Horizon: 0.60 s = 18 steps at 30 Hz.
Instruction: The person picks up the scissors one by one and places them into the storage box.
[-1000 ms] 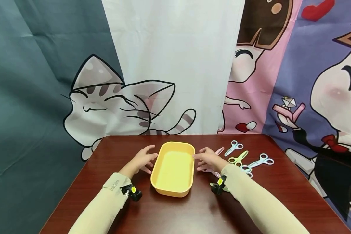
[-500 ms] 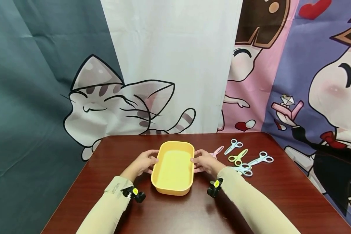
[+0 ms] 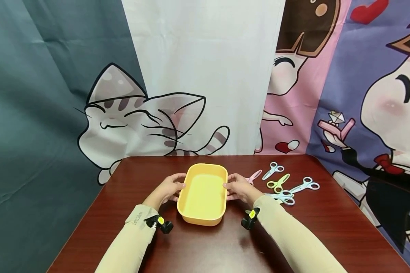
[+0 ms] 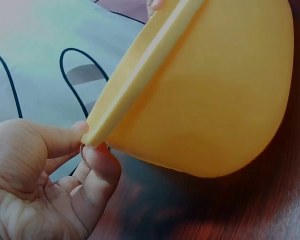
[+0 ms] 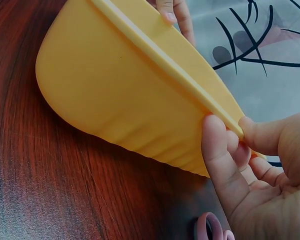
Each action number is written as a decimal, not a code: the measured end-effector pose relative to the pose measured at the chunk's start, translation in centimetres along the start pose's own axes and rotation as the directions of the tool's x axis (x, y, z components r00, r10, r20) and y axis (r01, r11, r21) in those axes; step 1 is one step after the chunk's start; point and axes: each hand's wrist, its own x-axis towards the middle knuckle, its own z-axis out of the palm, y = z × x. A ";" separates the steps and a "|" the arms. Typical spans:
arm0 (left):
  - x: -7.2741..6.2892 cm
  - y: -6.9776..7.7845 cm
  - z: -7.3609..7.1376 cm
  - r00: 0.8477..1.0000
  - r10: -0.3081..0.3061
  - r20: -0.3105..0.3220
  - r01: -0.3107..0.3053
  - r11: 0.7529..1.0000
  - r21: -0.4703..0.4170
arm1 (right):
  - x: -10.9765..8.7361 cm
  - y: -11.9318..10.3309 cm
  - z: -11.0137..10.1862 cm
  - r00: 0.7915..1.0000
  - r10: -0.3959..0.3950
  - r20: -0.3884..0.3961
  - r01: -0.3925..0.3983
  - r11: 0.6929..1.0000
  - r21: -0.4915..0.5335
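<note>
A yellow rectangular plastic tray with rounded corners stands mid-table, nothing inside it. My left hand pinches its left rim, thumb over the edge and fingers under the lip, as the left wrist view shows with the tray's wall. On the opposite side my right hand pinches the right rim the same way. In the right wrist view the right hand has its thumb on the lip and fingers against the outer wall. A pink scissors handle lies below that hand.
Right of the tray lie several scissors: a blue pair, a yellow-green pair, a light blue pair, another blue pair and a pink one partly behind my right hand. A printed cloth hangs behind the brown table.
Both hands have come in from beside the tray and now pinch its side rims. From half a second ago to now, hands and tray look almost the same.
</note>
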 end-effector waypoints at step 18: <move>-0.1 -0.5 1.7 1.000 0.014 -0.007 -0.015 0.996 -0.090 | 0.4 0.0 -1.2 0.998 -0.014 -0.059 0.011 0.998 -0.057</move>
